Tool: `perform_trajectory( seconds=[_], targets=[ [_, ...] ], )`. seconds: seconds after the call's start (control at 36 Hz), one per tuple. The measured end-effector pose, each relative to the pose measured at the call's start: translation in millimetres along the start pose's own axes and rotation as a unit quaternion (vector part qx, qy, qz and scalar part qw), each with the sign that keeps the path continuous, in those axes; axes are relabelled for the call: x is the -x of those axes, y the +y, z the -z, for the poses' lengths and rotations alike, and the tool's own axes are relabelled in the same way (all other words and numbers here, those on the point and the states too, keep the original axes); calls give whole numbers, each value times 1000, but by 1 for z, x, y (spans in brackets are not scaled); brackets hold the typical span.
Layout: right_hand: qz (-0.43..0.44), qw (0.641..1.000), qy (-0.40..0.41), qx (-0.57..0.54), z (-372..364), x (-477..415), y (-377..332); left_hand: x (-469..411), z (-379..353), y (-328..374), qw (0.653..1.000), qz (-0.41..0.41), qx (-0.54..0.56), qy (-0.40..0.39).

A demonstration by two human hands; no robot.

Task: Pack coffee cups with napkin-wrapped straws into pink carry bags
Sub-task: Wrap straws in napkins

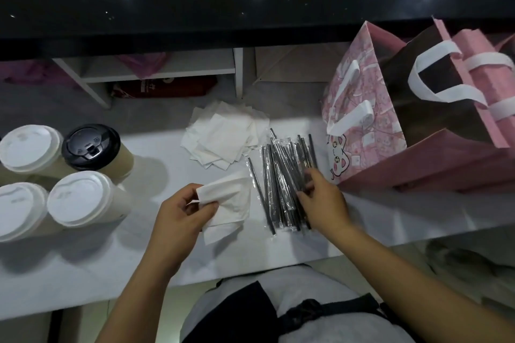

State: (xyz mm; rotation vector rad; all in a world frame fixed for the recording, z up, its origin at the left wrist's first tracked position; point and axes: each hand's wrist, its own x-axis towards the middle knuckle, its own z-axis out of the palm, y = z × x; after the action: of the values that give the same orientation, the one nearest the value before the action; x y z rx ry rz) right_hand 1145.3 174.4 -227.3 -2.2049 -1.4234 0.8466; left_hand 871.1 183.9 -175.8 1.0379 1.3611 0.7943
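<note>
On counter (83,273): left hand (178,209) pinches napkin (228,203); right hand (323,200) pinches among straws (281,175). Risk: several may lift together (sleeves bunched).

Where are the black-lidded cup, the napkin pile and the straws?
black-lidded cup (90,146): head view, centre of its black lid.
napkin pile (223,131): head view, middle of the top sheet.
straws (278,172): head view, middle of the wrapped bundle.

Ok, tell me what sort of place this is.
Probably the packing counter of a café or takeaway drinks shop. Lidded paper cups stand on the white worktop, a pile of wrapped straws lies beside a stack of napkins, and pink carry bags with white handles wait at the right.
</note>
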Motion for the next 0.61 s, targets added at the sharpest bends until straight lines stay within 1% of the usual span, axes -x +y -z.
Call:
perform_trajectory(
  seconds=[0.06,0.14,0.25,0.36,0.42,0.56,0.61],
  targets=[
    [-45,998,-3,-52,-1,-4,1,-1,2,-1,1000,2,5,-1],
    [-101,985,2,-140,0,-7,0,-3,3,-3,1000,5,9,-8],
    [-112,976,33,-184,2,-5,2,-7,3,-3,1000,5,6,-19],
    [-115,979,61,-158,3,1,7,-11,2,-1,1000,10,9,-29],
    [-122,978,56,-163,4,4,9,-14,1,1,999,11,8,-37],
    [-176,944,26,-279,6,11,16,-24,-3,3,998,17,5,-57],
    [-179,934,19,-309,10,14,18,-27,-5,4,998,21,6,-62]
  ],
)
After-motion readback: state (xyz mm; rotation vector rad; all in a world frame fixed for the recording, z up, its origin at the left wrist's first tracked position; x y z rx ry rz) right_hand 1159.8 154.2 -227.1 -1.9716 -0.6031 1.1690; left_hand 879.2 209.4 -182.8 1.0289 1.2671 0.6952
